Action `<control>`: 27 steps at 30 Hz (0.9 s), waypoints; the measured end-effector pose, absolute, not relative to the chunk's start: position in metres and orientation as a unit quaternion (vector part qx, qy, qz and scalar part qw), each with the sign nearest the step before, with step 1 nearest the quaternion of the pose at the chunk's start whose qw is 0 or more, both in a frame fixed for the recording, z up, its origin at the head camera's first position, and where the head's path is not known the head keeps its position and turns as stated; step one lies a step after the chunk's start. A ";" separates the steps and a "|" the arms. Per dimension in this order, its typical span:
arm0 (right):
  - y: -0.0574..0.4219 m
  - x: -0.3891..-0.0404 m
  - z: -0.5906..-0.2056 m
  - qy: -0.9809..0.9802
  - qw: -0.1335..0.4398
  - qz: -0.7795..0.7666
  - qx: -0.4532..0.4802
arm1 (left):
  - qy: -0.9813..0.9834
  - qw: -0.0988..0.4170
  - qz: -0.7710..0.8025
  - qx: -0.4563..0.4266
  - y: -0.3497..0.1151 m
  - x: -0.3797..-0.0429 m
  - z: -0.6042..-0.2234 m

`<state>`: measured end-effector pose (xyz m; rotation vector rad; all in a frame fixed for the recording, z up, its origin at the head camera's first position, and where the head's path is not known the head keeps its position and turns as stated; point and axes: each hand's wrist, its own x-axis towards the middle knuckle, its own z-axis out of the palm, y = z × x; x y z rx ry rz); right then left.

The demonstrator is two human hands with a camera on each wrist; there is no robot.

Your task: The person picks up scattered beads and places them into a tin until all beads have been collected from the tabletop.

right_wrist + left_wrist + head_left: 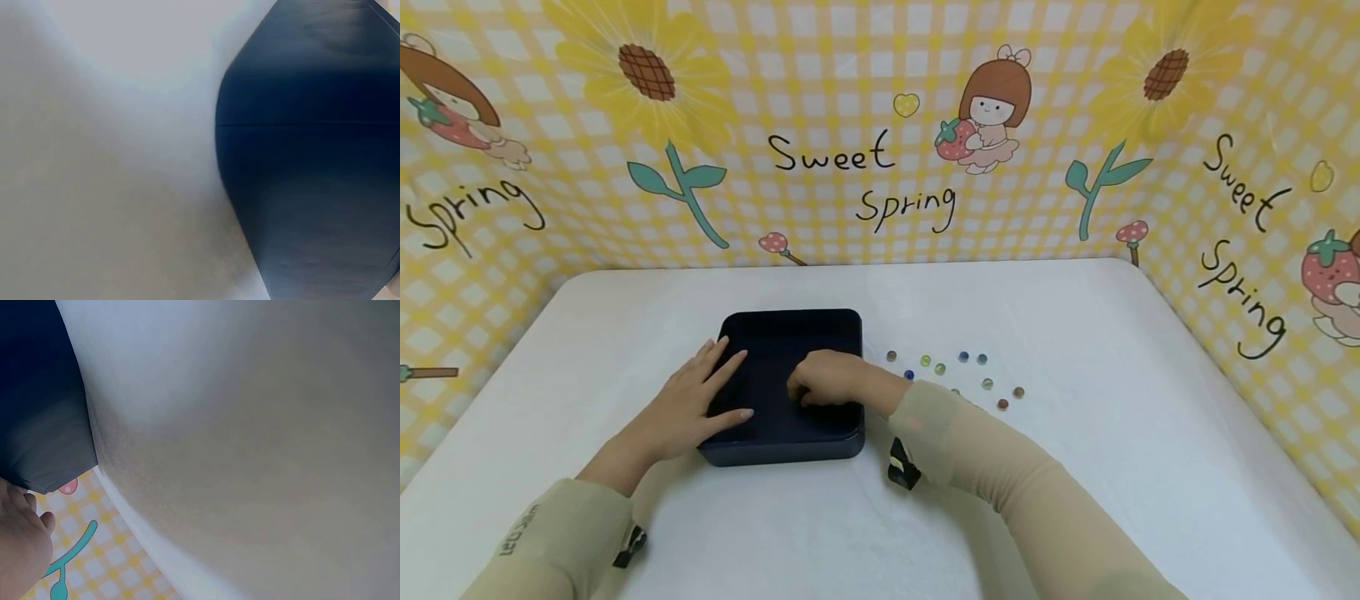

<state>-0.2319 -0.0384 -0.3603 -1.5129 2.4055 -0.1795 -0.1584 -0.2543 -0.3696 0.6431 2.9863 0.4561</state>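
A dark navy rectangular box [786, 452] with low walls stands on the white table. Across its left rim lies my left hand [688, 404], fingers spread and fairly straight, thumb reaching over the near left part. My right hand [831, 377] is inside the box, having come over the right wall, with its fingers bent downward. Whether anything is between those fingertips is hidden. The left wrist view catches my left hand [22, 544] beside the box's wall [47, 419]. In the right wrist view the box's outside [312, 175] fills the right half.
Several small glass marbles lie scattered right of the box: brown [891, 356], green [987, 384], blue [964, 357] and reddish-brown [1003, 405]. My right sleeve [985, 454] partly covers one. A yellow checked cloth [827, 75] with printed figures hangs behind and at both sides.
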 end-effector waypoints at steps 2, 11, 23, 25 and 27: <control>-0.039 -0.232 -0.361 0.836 0.146 -0.062 -0.525 | 0.967 0.026 0.147 0.208 -0.255 -0.158 -0.370; -0.037 -0.232 -0.361 0.836 0.143 -0.073 -0.524 | 0.966 0.022 0.145 0.212 -0.255 -0.158 -0.370; -0.019 -0.229 -0.348 0.836 0.107 -0.154 -0.516 | 0.967 0.020 0.143 0.210 -0.254 -0.158 -0.369; -0.015 -0.228 -0.346 0.835 0.106 -0.177 -0.511 | 0.967 0.020 0.145 0.210 -0.254 -0.158 -0.369; -0.011 -0.227 -0.345 0.833 0.105 -0.196 -0.507 | 0.967 0.020 0.145 0.210 -0.254 -0.158 -0.369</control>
